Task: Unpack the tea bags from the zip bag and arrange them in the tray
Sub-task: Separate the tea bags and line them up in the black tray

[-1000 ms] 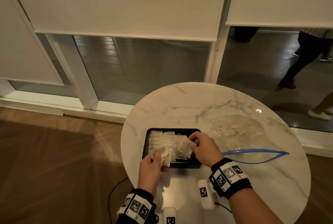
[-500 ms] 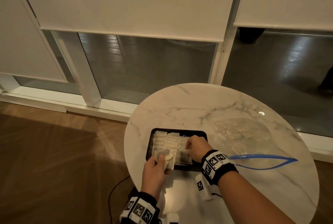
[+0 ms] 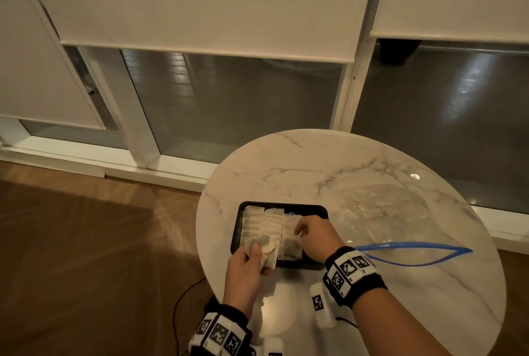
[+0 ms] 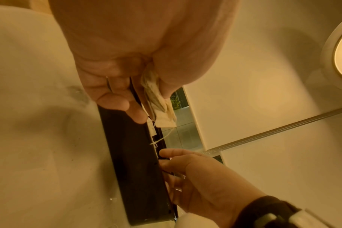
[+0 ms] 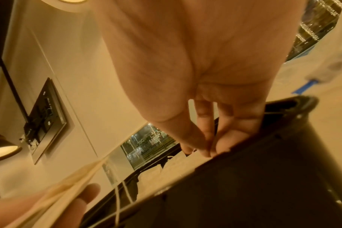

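Holding a small stack of tea bags (image 3: 264,251) in the left hand (image 3: 243,272), thumb pinching them over the near left corner of the black tray (image 3: 286,206). Pressing down into the tray's right column with the right hand (image 3: 315,237), fingers bunched together on a bag there, though whether pinching it cannot be told. Lying well off to the right, the zip bag (image 3: 395,206), nearer the right hand; likely next, filling that right column, running near to far.

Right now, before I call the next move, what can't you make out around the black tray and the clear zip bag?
- Clear zip bag, head view: glare hides whether tea bags remain.
- Right hand: its fingertips reach behind the black tray's near wall; grip unclear.
- Left hand: the count of tea bags it holds is blurred.
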